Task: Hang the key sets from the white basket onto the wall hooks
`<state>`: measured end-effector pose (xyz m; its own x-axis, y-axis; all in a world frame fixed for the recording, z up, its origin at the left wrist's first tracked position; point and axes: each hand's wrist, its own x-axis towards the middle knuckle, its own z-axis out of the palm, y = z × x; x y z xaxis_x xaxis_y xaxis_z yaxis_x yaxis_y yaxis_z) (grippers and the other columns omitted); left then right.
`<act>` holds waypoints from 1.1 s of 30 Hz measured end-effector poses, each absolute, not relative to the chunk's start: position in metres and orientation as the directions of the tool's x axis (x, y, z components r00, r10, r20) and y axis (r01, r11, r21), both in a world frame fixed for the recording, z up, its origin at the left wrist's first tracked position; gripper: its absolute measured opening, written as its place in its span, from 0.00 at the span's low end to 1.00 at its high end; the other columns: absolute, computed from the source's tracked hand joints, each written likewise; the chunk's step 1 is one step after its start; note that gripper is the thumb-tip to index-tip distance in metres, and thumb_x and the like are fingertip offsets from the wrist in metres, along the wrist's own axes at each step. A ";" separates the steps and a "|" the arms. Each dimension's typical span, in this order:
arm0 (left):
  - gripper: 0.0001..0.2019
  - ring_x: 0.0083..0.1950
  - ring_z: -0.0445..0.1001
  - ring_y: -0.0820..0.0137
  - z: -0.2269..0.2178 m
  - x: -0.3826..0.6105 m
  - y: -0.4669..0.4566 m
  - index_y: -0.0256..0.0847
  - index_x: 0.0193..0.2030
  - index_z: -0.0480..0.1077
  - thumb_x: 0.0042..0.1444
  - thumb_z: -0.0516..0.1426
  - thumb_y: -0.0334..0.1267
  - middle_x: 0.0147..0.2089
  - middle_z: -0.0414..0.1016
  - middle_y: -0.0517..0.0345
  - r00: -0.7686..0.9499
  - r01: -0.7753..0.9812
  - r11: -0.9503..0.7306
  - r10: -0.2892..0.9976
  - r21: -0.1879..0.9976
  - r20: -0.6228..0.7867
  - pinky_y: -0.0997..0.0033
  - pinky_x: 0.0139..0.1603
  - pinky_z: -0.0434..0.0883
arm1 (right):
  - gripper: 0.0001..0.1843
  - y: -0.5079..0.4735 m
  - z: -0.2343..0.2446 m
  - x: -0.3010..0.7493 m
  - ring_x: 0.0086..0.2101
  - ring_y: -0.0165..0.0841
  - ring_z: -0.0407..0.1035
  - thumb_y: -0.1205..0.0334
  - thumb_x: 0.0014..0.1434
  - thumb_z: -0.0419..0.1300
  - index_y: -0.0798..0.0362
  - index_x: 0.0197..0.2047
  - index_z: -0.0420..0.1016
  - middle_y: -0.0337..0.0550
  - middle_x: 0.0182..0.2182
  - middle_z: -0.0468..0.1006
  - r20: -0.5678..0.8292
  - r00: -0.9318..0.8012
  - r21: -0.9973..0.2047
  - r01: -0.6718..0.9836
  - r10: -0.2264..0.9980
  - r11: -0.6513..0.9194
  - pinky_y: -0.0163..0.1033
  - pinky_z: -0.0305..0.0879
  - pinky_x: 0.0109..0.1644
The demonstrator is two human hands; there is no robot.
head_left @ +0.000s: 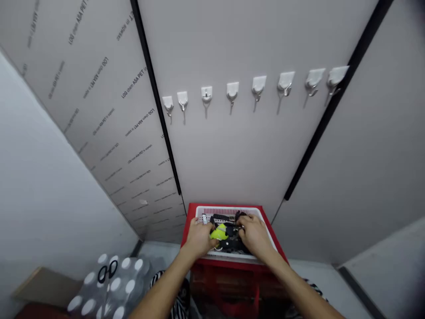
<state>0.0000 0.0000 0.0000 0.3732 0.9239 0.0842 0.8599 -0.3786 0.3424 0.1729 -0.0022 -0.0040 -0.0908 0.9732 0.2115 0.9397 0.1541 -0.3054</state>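
Both my hands reach into a white perforated basket [229,210] that rests on a red stool [229,266] against the wall. My left hand [199,237] is curled round a neon yellow item [219,232] among dark, black objects [232,243] in the basket. Close beside it, my right hand [254,232] has its fingers bent and pinched on the dark objects; what it grips is too small to make out. Above on the grey wall hangs a row of several white adhesive hooks [232,91] with metal prongs, all bare.
A shrink-wrapped pack of bottles with white caps [109,283] stands on the floor at the lower left, next to a cardboard piece [36,283]. Black vertical strips [156,97] divide the wall panels. My striped trouser legs [181,301] show below the stool.
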 end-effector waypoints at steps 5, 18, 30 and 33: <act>0.10 0.33 0.65 0.69 0.007 0.001 0.000 0.41 0.30 0.66 0.37 0.53 0.38 0.28 0.69 0.59 0.277 0.794 -0.293 0.954 0.533 0.112 0.70 0.39 0.56 | 0.11 -0.009 0.000 0.174 0.42 0.40 0.52 0.65 0.44 0.47 0.52 0.29 0.69 0.43 0.35 0.69 0.256 -0.095 -0.292 0.941 0.962 0.170 0.44 0.44 0.43; 0.12 0.20 0.61 0.78 0.028 0.011 0.005 0.37 0.27 0.62 0.35 0.55 0.42 0.21 0.63 0.64 0.069 -0.120 0.029 0.997 0.992 -0.020 0.79 0.22 0.60 | 0.22 -0.004 0.006 0.165 0.30 0.32 0.61 0.66 0.43 0.48 0.55 0.45 0.59 0.42 0.28 0.69 0.230 -0.126 -0.620 0.745 0.965 0.245 0.38 0.54 0.38; 0.13 0.24 0.63 0.78 0.027 0.018 0.003 0.37 0.27 0.63 0.34 0.56 0.41 0.23 0.66 0.63 0.006 -0.295 0.022 1.000 0.955 -0.021 0.78 0.26 0.61 | 0.12 -0.012 0.031 0.158 0.24 0.27 0.60 0.60 0.49 0.44 0.57 0.25 0.64 0.38 0.20 0.66 0.147 -0.272 -0.932 0.284 0.951 0.225 0.32 0.55 0.30; 0.12 0.23 0.62 0.78 0.027 0.014 0.002 0.36 0.26 0.62 0.34 0.56 0.40 0.22 0.65 0.63 0.047 -0.255 0.043 0.998 0.966 -0.032 0.79 0.26 0.60 | 0.12 -0.009 0.036 0.165 0.23 0.26 0.59 0.59 0.49 0.44 0.57 0.26 0.63 0.37 0.18 0.65 0.120 -0.227 -0.956 0.237 0.967 0.174 0.32 0.54 0.30</act>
